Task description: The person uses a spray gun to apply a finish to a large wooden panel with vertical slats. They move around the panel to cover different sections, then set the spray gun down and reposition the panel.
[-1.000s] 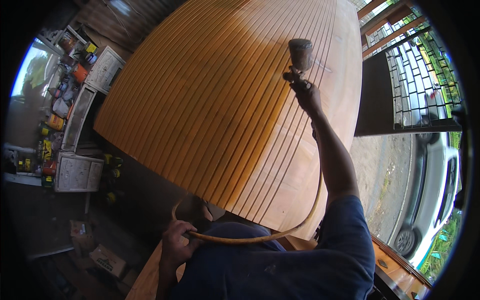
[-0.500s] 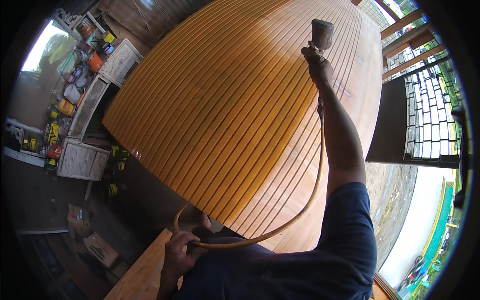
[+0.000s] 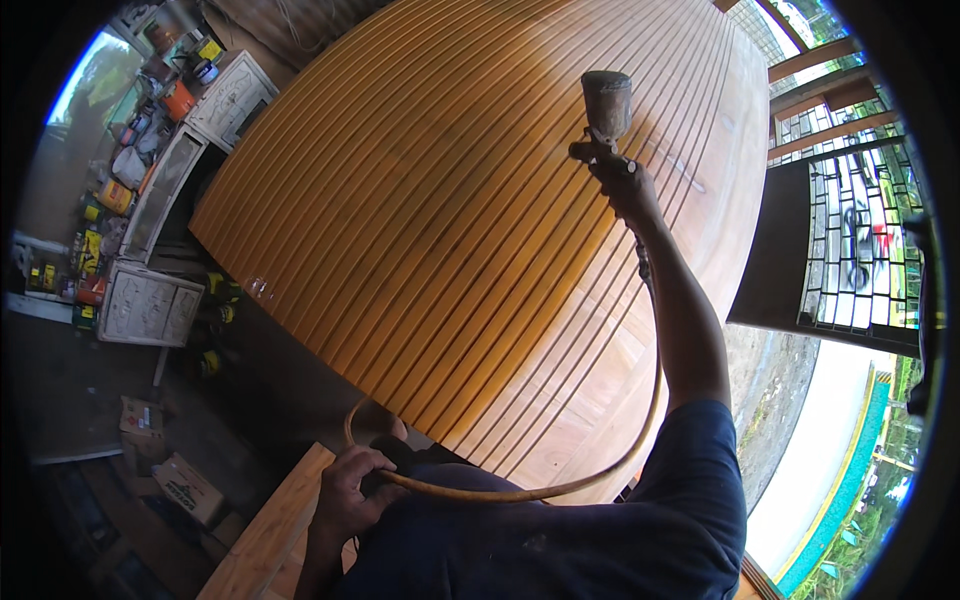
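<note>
My right hand is closed around the handle of a spray gun with a stained metal cup on top. The gun is held out over a large grooved wooden panel. Orange-brown finish covers the panel's left and middle, while its right side is pale bare wood. A yellowish air hose loops from the gun's handle down across my front. Near the panel's lower edge my left hand grips that hose. Any spray leaving the gun is too faint to make out.
At the left, a carved whitish cabinet carries several paint cans and bottles. Cardboard boxes lie on the floor at lower left, beside a wooden plank. A block-patterned grille stands to the right.
My right hand has drawn the spray gun nearer and slightly left, down the panel. The hose loop has swung right beside my forearm. My left hand keeps its grip.
</note>
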{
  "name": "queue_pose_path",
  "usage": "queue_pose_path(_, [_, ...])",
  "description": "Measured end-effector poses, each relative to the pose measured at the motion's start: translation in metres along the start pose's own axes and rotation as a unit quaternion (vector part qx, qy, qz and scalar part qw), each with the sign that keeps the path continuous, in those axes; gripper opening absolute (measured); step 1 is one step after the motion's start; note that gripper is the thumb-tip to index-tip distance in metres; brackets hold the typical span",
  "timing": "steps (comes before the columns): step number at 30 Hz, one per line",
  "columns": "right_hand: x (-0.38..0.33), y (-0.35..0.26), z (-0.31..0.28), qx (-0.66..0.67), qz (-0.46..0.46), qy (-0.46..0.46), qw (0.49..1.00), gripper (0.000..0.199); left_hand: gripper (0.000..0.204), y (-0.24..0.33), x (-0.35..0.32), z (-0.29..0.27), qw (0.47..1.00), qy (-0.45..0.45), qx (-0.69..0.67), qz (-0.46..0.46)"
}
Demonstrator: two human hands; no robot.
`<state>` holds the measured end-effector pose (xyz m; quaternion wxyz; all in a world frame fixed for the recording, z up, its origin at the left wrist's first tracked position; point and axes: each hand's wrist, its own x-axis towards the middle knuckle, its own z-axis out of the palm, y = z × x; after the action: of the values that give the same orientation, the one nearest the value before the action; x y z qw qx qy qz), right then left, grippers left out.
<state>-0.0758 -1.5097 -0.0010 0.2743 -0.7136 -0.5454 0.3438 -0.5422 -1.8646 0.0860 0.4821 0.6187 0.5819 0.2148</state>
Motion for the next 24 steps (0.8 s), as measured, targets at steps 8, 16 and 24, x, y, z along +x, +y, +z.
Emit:
queue_pose_path(8, [0.038, 0.013, -0.002, -0.079, -0.031, -0.024, 0.996, 0.027, 0.035, 0.004, 0.003, 0.005, 1.0, -0.013, -0.007, -0.016])
queue_pose_path(16, [0.132, 0.019, -0.003, -0.261, -0.129, 0.123, 0.949, 0.032, 0.037, 0.0, -0.01, 0.009, 0.999, 0.02, 0.01, -0.034])
queue_pose_path(24, [0.092, -0.023, 0.002, -0.165, -0.03, 0.065, 0.984, 0.035, 0.038, -0.002, -0.01, 0.008, 0.999, 0.023, 0.001, -0.028])
